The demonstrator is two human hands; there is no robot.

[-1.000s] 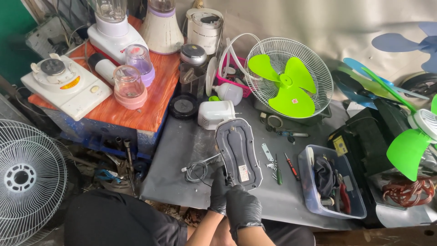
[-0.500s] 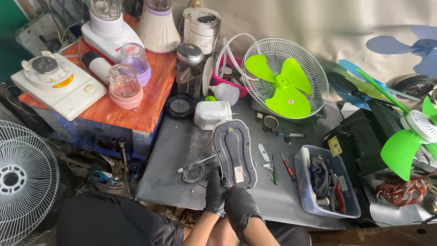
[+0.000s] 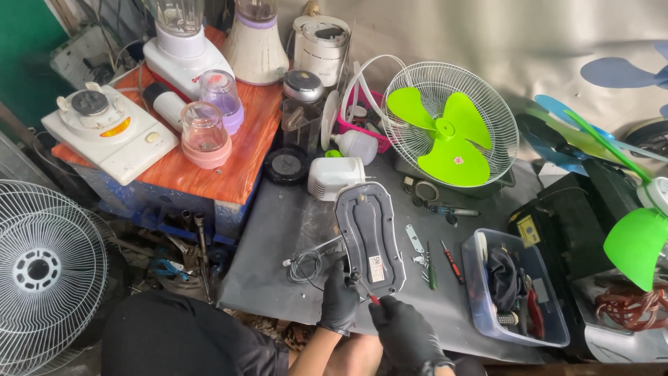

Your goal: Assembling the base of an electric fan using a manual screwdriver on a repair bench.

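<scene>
The grey clothes-iron soleplate housing (image 3: 369, 237) stands tilted on the grey worktop (image 3: 278, 230), just above both gloved hands; the left hand (image 3: 339, 303) grasps its lower edge at about 7 o'clock; the right hand (image 3: 403, 331) is clenched round a red-handled screwdriver (image 3: 367, 296) whose tip meets the housing's base. A coiled cord (image 3: 306, 264) lies at 9 o'clock of the housing; loose screwdrivers (image 3: 445, 261) at 3 o'clock; a green-bladed fan (image 3: 449, 129) at 1 o'clock; a clear plastic bin (image 3: 515, 327) at 4 o'clock.

Black gloves on both hands (image 3: 339, 303) (image 3: 403, 333), dark trousers.
</scene>
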